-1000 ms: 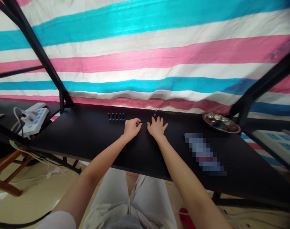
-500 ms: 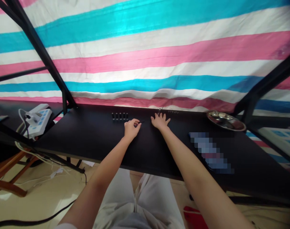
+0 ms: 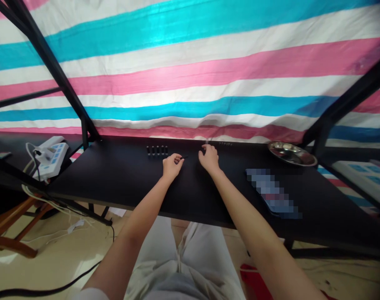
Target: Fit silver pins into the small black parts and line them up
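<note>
Grip of left hand (image 3: 173,163) closed on small black piece (image 3: 184,157), tabletop (image 3: 121,177) beneath. Right hand (image 3: 209,157) curled at pale piece (image 3: 206,143); cannot tell whether grip holds it. Black pegs (image 3: 157,150) nearby.

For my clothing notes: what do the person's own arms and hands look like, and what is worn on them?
The left forearm and the right forearm are bare. The left hand and the right hand carry no glove; no ring, watch or bracelet shows. A white fabric sleeve edge shows at the left upper arm. Light grey trousers cover the legs.
</note>
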{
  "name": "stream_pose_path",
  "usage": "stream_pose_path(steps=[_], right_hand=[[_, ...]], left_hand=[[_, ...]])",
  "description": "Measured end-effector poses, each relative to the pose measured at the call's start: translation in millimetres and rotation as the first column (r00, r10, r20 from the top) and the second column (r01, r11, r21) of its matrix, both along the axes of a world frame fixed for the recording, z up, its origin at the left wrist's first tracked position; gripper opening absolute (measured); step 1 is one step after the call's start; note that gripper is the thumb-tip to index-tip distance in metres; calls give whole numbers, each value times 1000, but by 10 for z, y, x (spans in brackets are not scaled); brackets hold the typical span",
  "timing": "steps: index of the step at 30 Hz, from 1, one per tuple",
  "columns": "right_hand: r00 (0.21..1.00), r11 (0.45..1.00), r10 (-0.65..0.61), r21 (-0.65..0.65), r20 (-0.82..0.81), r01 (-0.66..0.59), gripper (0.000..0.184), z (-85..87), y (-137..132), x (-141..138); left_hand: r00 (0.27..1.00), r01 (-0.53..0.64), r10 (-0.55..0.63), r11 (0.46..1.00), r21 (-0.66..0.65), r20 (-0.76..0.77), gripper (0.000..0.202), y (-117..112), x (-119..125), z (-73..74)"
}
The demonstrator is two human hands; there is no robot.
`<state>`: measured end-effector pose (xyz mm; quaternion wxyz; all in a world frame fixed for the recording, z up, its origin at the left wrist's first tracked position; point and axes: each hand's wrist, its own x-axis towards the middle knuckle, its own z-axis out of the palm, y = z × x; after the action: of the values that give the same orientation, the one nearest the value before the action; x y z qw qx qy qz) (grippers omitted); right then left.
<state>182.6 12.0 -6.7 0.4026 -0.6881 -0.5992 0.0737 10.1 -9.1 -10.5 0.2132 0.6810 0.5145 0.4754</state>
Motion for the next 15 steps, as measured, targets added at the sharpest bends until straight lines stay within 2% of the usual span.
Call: stream_pose_path(steps=[3,6,11,15], right_hand=[[961,976,98,216,-260,-41,21,53,-172,-77],[863,943,204,329,-462,-47,17,76,-317,-156],[713,915,291,404,-638,-12,20,82,-402,-191],[587,917,314,398,-746,16,30,49,-362,-155]], left_hand=[[999,22,-22,1000,-7,39,10,-8,8,-12],[996,38,-36,999,-23,81,11,-14,16,-17],[983,57,-38,993,-103,179,12,-10,8,-3],[963,104,-63,984,-142,262,13,-1,4,15]])
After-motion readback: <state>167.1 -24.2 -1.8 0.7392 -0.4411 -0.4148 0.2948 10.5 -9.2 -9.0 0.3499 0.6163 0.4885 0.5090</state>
